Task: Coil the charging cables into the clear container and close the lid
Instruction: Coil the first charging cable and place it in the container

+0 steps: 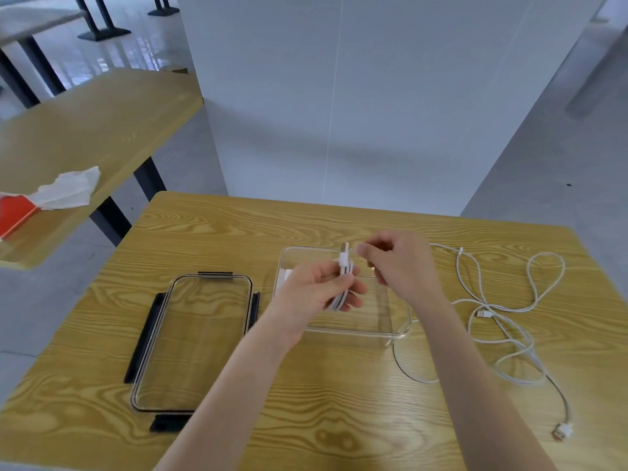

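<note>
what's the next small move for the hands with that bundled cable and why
Probably lower the coiled white cable into the clear container. The left hand grips the folded bundle right above the open container, and the right hand pinches its end near the plug, so the coil looks nearly finished. The lid lies off to the left, and loose cables wait on the table.

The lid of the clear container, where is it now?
In the head view the lid lies flat on the wooden table, left of the clear container and beside the left forearm, untouched by either hand.
</note>
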Motion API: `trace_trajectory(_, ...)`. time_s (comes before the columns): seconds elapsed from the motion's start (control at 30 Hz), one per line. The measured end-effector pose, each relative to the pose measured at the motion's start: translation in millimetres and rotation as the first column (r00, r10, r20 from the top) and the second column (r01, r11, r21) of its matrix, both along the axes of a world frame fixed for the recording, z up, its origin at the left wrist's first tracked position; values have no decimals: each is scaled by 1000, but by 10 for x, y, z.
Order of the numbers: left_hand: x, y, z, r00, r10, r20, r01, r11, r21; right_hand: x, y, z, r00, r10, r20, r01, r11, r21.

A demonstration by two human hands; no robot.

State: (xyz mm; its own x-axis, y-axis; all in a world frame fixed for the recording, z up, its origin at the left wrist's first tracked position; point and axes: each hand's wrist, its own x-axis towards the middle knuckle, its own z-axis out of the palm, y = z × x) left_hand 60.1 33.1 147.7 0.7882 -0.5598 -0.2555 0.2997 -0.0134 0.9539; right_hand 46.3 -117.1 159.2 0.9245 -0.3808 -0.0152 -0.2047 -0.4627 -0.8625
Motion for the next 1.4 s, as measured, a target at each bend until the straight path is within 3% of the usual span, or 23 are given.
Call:
trace_trajectory(0.2,-34,-193,-79,971,229,63,-232,972,38,-188,314,-31,985,66,159,-27,972,-233)
trace_trajectory(0.37,3,-174,-157,946,314,-86,-313,949,23,-362,335,-125,961,265,83,-223,914,-340)
trace_trajectory(0.5,67,-139,-205,901,369,-226,-394,916,-76,-429,338,-301,943,326,62,-273,868,-414)
trace_trajectory(0.63,158,-51,-180,827,387,-408,-520,802,-295,-455,262,-510,957,281,72,-243,913,-329)
trace_trajectory(0.77,257,48,-120,788,333,-517,-582,677,-450,-475,155,-613,946,309,-98,-322,929,-183)
trace_trajectory(0.93,209,96,-39,851,84,-519,-431,675,-599,-409,98,-690,874,424,-236,-382,901,205)
trace_trajectory(1.03,159,118,-4,898,14,-439,-299,752,-588,-347,26,-673,828,457,-324,-311,856,413)
trace_trajectory(1.2,36,178,-9,961,-127,-248,-1,889,-457,-148,-213,-612,815,415,-405,-206,860,466)
trace_trajectory(1.3,-47,149,-34,963,-197,-186,119,925,-362,-18,-253,-499,866,359,-347,-133,836,533)
trace_trajectory(1.4,-103,82,-78,971,-185,-152,144,958,-247,55,-192,-318,930,262,-258,-116,874,472)
